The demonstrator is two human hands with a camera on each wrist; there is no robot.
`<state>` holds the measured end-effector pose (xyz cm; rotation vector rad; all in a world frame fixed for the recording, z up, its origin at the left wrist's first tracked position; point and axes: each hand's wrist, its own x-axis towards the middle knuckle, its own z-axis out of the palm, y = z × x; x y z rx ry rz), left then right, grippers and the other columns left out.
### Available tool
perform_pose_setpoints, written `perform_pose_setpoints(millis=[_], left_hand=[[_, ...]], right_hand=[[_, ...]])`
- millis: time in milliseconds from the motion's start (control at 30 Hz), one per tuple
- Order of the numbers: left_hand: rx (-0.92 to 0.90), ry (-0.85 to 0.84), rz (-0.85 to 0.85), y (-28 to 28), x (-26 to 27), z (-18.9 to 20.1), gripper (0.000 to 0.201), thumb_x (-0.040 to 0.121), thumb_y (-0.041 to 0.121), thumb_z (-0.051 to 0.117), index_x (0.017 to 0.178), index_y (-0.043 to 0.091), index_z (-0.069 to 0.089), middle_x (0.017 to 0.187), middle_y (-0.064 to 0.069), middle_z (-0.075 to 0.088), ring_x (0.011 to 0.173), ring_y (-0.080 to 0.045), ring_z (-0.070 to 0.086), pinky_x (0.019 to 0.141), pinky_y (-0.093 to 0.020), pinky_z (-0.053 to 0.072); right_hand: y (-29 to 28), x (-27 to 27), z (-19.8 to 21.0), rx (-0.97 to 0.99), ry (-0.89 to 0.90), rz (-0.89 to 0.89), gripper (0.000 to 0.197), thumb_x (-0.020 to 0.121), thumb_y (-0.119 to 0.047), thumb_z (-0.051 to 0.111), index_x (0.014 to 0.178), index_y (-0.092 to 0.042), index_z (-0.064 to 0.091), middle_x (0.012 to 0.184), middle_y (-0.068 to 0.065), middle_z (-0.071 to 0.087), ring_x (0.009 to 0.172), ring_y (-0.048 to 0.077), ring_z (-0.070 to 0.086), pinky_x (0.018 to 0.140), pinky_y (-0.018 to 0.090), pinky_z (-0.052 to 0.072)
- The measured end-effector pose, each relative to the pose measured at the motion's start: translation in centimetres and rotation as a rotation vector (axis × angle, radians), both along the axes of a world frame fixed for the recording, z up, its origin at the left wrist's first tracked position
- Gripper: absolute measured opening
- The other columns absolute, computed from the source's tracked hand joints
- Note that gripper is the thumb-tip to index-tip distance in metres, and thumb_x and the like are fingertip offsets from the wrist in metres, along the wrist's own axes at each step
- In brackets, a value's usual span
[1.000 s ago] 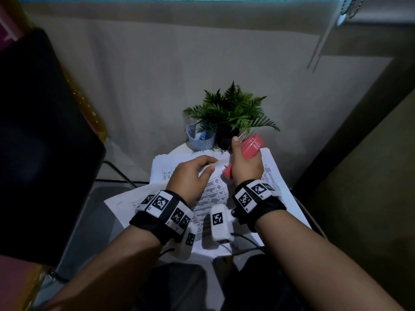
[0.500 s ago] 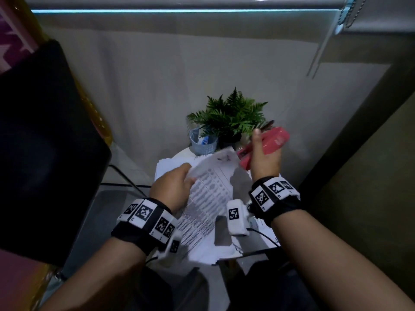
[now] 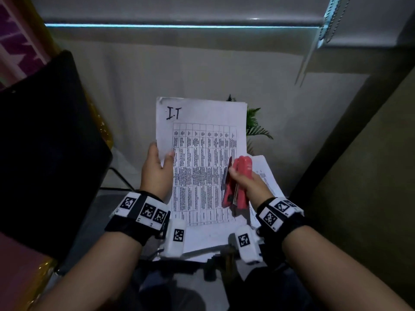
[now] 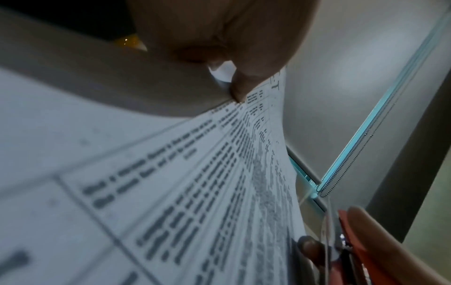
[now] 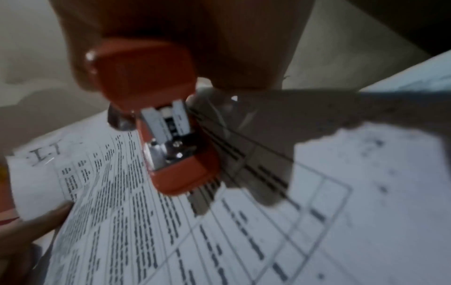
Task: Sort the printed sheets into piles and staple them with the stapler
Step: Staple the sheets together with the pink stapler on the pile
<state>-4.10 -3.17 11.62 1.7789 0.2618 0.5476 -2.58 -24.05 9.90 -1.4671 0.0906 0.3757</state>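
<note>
The left hand (image 3: 155, 173) holds up a printed sheet (image 3: 202, 153) by its left edge, with the thumb on the front of the paper and the other fingers behind it. The sheet stands almost upright before the person; it carries a printed grid of text, and the letters "I.T" are written by hand in its top left corner. The right hand (image 3: 248, 184) has its fingers closed around a red stapler (image 3: 239, 182), which is just in front of the right part of the held sheet. Under both hands, more printed sheets (image 3: 265, 176) lie in a loose heap on the counter. Behind the held sheet, a green fern plant (image 3: 254, 126) is partly visible.
</note>
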Motion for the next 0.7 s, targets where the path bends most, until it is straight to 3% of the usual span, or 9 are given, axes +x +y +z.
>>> perform_pose_setpoints(millis=[100,167,233,267,333,433,500,600,700], left_hand=[[0.045,0.131,-0.015,0.4,0.4,-1.4,0.023,0.094,0.021,0.052,0.114,0.012,0.046,0.104,0.004,0.056,0.093,-0.011,0.053,0.078,-0.018,0.038],[0.078,0.286,-0.056,1.3,1.0,-3.4,0.025,0.09,0.022,0.059,0.108,0.012,0.045,0.095,0.001,0.054,0.082,-0.017,0.054,0.074,-0.024,0.038],[0.105,0.392,-0.08,2.4,1.4,-5.7,0.016,0.087,0.016,0.061,0.099,0.014,0.05,0.087,-0.003,0.057,0.076,-0.023,0.057,0.07,-0.027,0.042],[0.137,0.436,-0.074,3.0,1.6,-6.8,0.009,0.087,0.012,0.061,0.091,0.014,0.054,0.085,-0.005,0.058,0.077,-0.025,0.058,0.071,-0.028,0.043],[0.255,0.523,-0.054,4.0,2.1,-9.2,0.011,0.086,0.006,0.058,0.078,0.013,0.056,0.084,-0.011,0.061,0.082,-0.027,0.059,0.074,-0.03,0.045],[0.425,0.744,-0.074,5.1,3.0,-12.2,0.011,0.087,0.01,0.055,0.076,0.011,0.056,0.091,-0.015,0.066,0.089,-0.031,0.062,0.078,-0.033,0.049],[0.471,0.891,-0.093,5.4,3.5,-13.0,0.006,0.087,0.016,0.058,0.084,0.012,0.058,0.098,-0.013,0.064,0.096,-0.031,0.061,0.082,-0.033,0.05],[0.525,1.035,-0.059,5.6,4.5,-13.7,0.035,0.085,0.025,0.062,0.114,0.006,0.054,0.116,-0.015,0.059,0.105,-0.031,0.058,0.09,-0.034,0.049],[0.524,1.101,-0.025,5.8,5.2,-14.3,0.059,0.082,0.036,0.067,0.127,0.005,0.044,0.129,-0.016,0.05,0.108,-0.031,0.056,0.089,-0.037,0.049]], right_hand=[[0.0,0.3,-1.2,-0.121,-0.03,-0.123,0.022,0.083,-0.03,0.07,0.086,-0.01,0.064,0.07,0.007,0.067,0.06,0.024,0.061,0.049,0.027,0.055],[-1.0,1.4,-3.0,-0.284,-0.011,-0.208,0.022,0.075,-0.038,0.075,0.08,-0.017,0.068,0.075,0.007,0.07,0.068,0.025,0.064,0.068,0.037,0.058],[-2.7,2.6,-4.9,-0.494,0.005,-0.244,0.029,0.073,-0.044,0.075,0.089,-0.02,0.07,0.086,0.007,0.071,0.08,0.023,0.066,0.08,0.034,0.054],[-3.6,3.1,-5.6,-0.559,0.022,-0.254,0.033,0.074,-0.045,0.074,0.094,-0.019,0.07,0.088,0.007,0.071,0.082,0.023,0.065,0.08,0.032,0.052],[-5.3,3.9,-6.7,-0.643,0.049,-0.257,0.037,0.077,-0.045,0.072,0.1,-0.016,0.069,0.087,0.007,0.067,0.082,0.024,0.063,0.079,0.03,0.05],[-6.9,5.1,-8.0,-0.805,0.089,-0.206,0.039,0.081,-0.046,0.067,0.1,-0.012,0.067,0.09,0.01,0.065,0.079,0.026,0.058,0.078,0.029,0.046],[-7.5,6.0,-8.9,-0.879,0.106,-0.185,0.043,0.082,-0.048,0.065,0.102,-0.01,0.066,0.098,0.013,0.066,0.082,0.026,0.057,0.078,0.029,0.043],[-7.6,7.4,-9.9,-0.972,0.115,-0.118,0.045,0.084,-0.05,0.061,0.104,-0.009,0.065,0.093,0.012,0.06,0.08,0.027,0.053,0.074,0.027,0.038],[-7.5,8.8,-10.8,-1.039,0.125,-0.08,0.048,0.085,-0.051,0.059,0.104,-0.007,0.064,0.097,0.015,0.062,0.081,0.029,0.053,0.074,0.028,0.038]])
